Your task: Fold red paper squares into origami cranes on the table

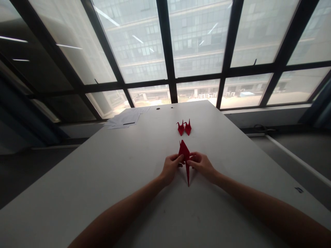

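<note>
A folded red origami paper (pixel 184 149) is held between my two hands above the white table. It has a wide diamond-shaped part at the top and a long narrow point aimed toward me. My left hand (pixel 171 166) pinches its left side, thumb on top. On the other side, my right hand (pixel 201 163) grips the paper near the base of the narrow point with thumb and fingers. Just beyond them stand two finished red paper cranes, a left crane (pixel 180 129) and a right crane (pixel 188 128), side by side.
The white table (pixel 124 162) stretches away toward large dark-framed windows. Loose paper sheets (pixel 121 119) lie at its far left, with a dark pen (pixel 129 123) on them. A small dark mark (pixel 299 189) shows near the right edge.
</note>
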`<control>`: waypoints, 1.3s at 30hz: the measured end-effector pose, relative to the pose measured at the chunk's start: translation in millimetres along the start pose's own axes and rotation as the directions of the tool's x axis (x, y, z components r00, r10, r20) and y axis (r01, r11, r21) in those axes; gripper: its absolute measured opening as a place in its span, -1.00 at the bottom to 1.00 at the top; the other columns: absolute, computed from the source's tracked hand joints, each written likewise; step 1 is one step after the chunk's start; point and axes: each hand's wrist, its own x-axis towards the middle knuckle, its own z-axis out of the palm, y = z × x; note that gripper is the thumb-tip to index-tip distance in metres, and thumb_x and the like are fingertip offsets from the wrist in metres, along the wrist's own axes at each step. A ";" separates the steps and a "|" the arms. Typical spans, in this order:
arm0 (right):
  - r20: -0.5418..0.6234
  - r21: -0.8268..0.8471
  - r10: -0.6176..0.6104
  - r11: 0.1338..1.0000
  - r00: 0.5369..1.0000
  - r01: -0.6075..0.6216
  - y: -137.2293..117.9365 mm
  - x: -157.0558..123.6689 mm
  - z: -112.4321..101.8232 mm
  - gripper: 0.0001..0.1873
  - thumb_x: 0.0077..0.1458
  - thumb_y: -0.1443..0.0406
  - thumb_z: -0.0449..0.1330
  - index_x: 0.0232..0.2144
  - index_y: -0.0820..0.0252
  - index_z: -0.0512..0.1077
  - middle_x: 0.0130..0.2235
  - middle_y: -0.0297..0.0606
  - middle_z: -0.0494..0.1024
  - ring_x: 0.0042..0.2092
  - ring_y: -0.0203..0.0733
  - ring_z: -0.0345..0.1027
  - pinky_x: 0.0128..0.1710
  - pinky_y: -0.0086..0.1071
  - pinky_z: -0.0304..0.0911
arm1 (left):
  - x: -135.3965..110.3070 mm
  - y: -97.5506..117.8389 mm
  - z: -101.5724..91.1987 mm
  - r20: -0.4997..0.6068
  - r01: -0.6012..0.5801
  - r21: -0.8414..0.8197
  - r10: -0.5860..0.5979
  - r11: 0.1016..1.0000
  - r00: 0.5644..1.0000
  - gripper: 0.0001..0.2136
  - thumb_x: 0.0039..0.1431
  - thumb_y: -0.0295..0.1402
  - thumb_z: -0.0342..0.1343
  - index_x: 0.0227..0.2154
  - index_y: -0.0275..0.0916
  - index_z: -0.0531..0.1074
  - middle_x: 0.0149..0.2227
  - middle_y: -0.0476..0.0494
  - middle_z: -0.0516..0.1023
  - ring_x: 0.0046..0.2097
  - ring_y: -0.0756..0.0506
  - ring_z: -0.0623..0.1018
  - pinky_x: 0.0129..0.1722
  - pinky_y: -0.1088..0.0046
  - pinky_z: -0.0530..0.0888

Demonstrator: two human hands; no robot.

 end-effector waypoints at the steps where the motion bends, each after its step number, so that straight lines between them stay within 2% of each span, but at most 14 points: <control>1: 0.000 -0.005 -0.015 1.000 1.000 0.015 0.9 -0.2 0.5 -0.55 -0.08 0.11 0.42 -0.17 0.21 0.50 -0.33 -0.21 0.63 -0.29 -0.12 0.49 -0.29 -0.30 0.32 | 0.1 0.5 0.1 0.002 0.008 -0.020 -0.008 1.000 1.000 -0.62 0.06 -0.07 0.30 -0.24 -0.33 0.63 -0.31 -0.24 0.63 -0.34 -0.07 0.52 -0.34 0.45 0.39; 5: -0.034 -0.051 -0.092 0.995 0.995 0.090 6.1 0.4 0.6 -0.53 -0.07 0.14 0.41 -0.12 0.20 0.44 -0.42 -0.28 0.59 -0.37 -0.17 0.45 -0.35 -0.32 0.30 | -1.3 1.9 0.9 0.057 0.014 -0.039 -0.012 0.999 0.998 -0.63 0.05 -0.13 0.34 -0.18 -0.32 0.62 -0.22 -0.26 0.64 -0.23 -0.12 0.56 -0.23 0.40 0.44; 8: -0.035 -0.106 -0.128 0.987 0.991 0.123 8.5 0.0 0.1 -0.51 -0.04 0.17 0.39 -0.09 0.18 0.37 -0.45 -0.34 0.55 -0.40 -0.19 0.43 -0.38 -0.34 0.29 | -1.1 1.5 -0.1 0.076 0.016 -0.036 -0.014 0.999 0.997 -0.63 -0.02 -0.18 0.40 -0.20 -0.33 0.62 -0.21 -0.25 0.64 -0.24 -0.12 0.56 -0.20 0.37 0.45; 10: -0.052 -0.133 -0.153 0.980 0.987 0.145 8.8 -1.1 0.3 -0.54 -0.01 0.17 0.37 -0.10 0.15 0.33 -0.44 -0.37 0.54 -0.39 -0.20 0.43 -0.40 -0.35 0.29 | 0.4 0.6 -1.6 0.056 0.024 -0.050 -0.021 0.998 0.998 -0.64 -0.06 -0.21 0.43 -0.24 -0.35 0.62 -0.24 -0.25 0.64 -0.27 -0.10 0.56 -0.21 0.37 0.46; 13: -0.081 -0.242 -0.234 0.948 0.969 0.209 8.2 -2.7 0.6 -0.71 0.03 0.17 0.33 -0.24 0.14 0.37 -0.37 -0.33 0.53 -0.35 -0.21 0.42 -0.39 -0.36 0.30 | 3.4 -1.5 -3.9 -0.008 0.046 -0.110 -0.047 0.993 0.999 -0.64 -0.10 -0.23 0.44 -0.26 -0.36 0.61 -0.26 -0.25 0.64 -0.29 -0.08 0.55 -0.23 0.39 0.46; 16: -0.029 -0.346 -0.265 0.907 0.964 0.239 7.4 -3.3 0.2 -0.82 0.08 0.18 0.28 -0.35 0.16 0.43 -0.32 -0.29 0.52 -0.30 -0.20 0.41 -0.36 -0.36 0.31 | 5.8 -3.5 -5.6 -0.041 0.045 -0.174 -0.052 0.984 0.998 -0.65 -0.10 -0.25 0.45 -0.26 -0.34 0.61 -0.23 -0.25 0.64 -0.28 -0.08 0.56 -0.22 0.40 0.47; 21: 0.070 -0.392 -0.274 0.877 0.959 0.279 8.8 -3.9 0.3 -0.89 0.09 0.24 0.26 -0.33 0.15 0.48 -0.23 -0.27 0.50 -0.23 -0.20 0.40 -0.34 -0.38 0.31 | 7.0 -3.8 -6.0 -0.049 0.050 -0.209 -0.061 0.977 0.997 -0.63 -0.14 -0.23 0.47 -0.28 -0.35 0.61 -0.24 -0.26 0.64 -0.28 -0.09 0.58 -0.20 0.37 0.49; 26: 0.050 -0.484 -0.298 0.828 0.953 0.284 11.2 -5.3 3.0 -0.90 -0.01 0.30 0.30 -0.40 0.14 0.44 -0.26 -0.29 0.46 -0.29 -0.23 0.35 -0.39 -0.39 0.30 | 4.9 -1.1 -3.7 -0.065 0.038 -0.181 -0.050 0.983 0.997 -0.61 -0.16 -0.20 0.48 -0.30 -0.36 0.61 -0.27 -0.25 0.64 -0.31 -0.09 0.58 -0.20 0.33 0.50; 28: 0.033 -0.525 -0.338 0.795 0.941 0.304 10.3 -5.6 2.0 -0.95 0.02 0.35 0.24 -0.44 0.14 0.41 -0.27 -0.29 0.47 -0.30 -0.22 0.35 -0.38 -0.38 0.29 | 3.7 -0.2 -3.0 -0.067 0.024 -0.129 -0.033 0.991 0.997 -0.62 -0.14 -0.21 0.46 -0.29 -0.36 0.61 -0.30 -0.24 0.64 -0.34 -0.07 0.57 -0.24 0.36 0.49; 31: 0.027 -0.603 -0.392 0.727 0.919 0.328 7.9 -3.8 -4.9 -0.91 0.05 0.41 0.17 -0.41 0.11 0.42 -0.32 -0.30 0.50 -0.32 -0.20 0.35 -0.34 -0.34 0.29 | 3.0 0.9 -2.9 -0.067 0.022 -0.052 -0.025 0.998 0.997 -0.65 -0.10 -0.21 0.44 -0.29 -0.36 0.62 -0.33 -0.23 0.63 -0.38 -0.05 0.55 -0.31 0.42 0.46; 34: 0.070 -0.682 -0.442 0.633 0.894 0.367 5.1 0.0 -15.7 -0.91 0.12 0.38 0.18 -0.38 0.09 0.45 -0.34 -0.28 0.52 -0.30 -0.14 0.37 -0.26 -0.27 0.29 | 3.8 1.5 -4.4 -0.038 0.033 -0.003 -0.034 0.999 0.999 -0.66 -0.09 -0.22 0.43 -0.30 -0.37 0.62 -0.37 -0.21 0.62 -0.40 -0.05 0.54 -0.35 0.44 0.43; 39: 0.212 -0.733 -0.563 0.449 0.798 0.512 -2.1 3.0 -27.0 -0.90 0.21 0.33 0.19 -0.36 0.07 0.49 -0.22 -0.18 0.57 -0.16 -0.06 0.38 -0.11 -0.18 0.25 | 4.7 4.1 -6.5 0.050 0.081 0.034 -0.083 0.996 0.995 -0.66 -0.08 -0.21 0.42 -0.30 -0.37 0.61 -0.38 -0.21 0.62 -0.41 -0.04 0.52 -0.37 0.46 0.41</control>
